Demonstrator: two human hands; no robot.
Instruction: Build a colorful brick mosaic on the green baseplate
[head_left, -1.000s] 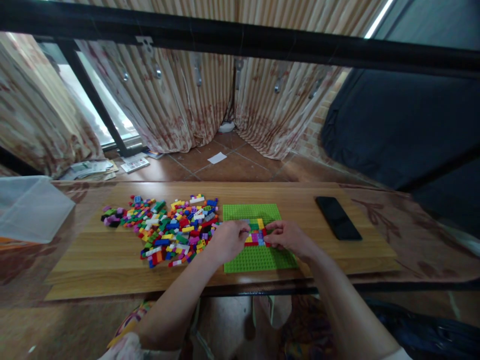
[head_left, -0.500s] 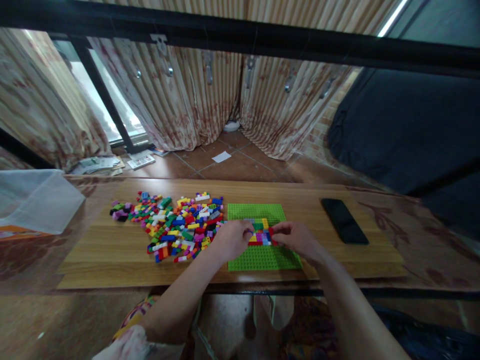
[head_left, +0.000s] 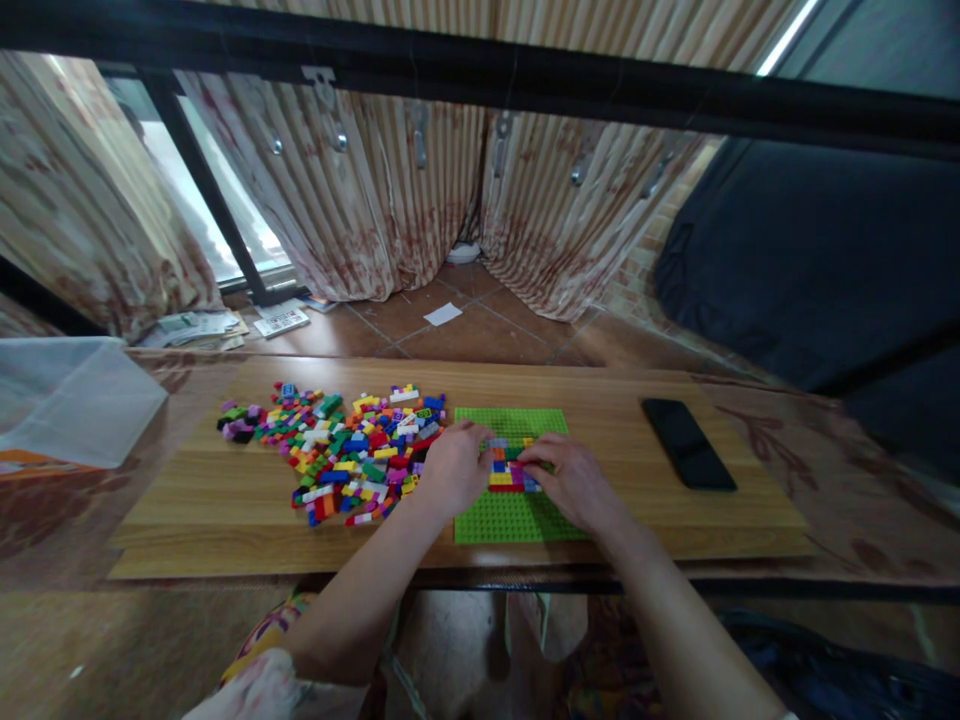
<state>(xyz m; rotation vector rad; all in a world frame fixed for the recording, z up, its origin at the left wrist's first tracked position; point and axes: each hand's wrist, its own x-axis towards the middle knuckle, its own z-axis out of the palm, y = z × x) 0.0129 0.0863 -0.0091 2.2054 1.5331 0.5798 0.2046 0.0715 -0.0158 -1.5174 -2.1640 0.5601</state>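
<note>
A green studded baseplate (head_left: 495, 525) lies on the wooden board, bearing a low block of joined multicoloured bricks (head_left: 507, 479). At the block's left end is my left hand (head_left: 454, 470), its curved fingers and thumb apart, with nothing visible between them. Over the block's right part, my right hand (head_left: 571, 482) has thumb and fingers pinched together; whatever they hold is hidden. Its fingers cover some of the bricks. Left of the baseplate, close to my left hand, spreads a pile of loose toy bricks (head_left: 360, 445) in many colours.
A black phone (head_left: 688, 443) lies right of the baseplate on the wooden board (head_left: 225, 525). A translucent white bin (head_left: 82, 400) stands at the far left. A dark bar (head_left: 480, 65) crosses the top of the view, before patterned curtains (head_left: 390, 210).
My right hand has moved left, from the block's right end to over its bricks. My left hand has drawn back slightly to the left and its fingers have parted.
</note>
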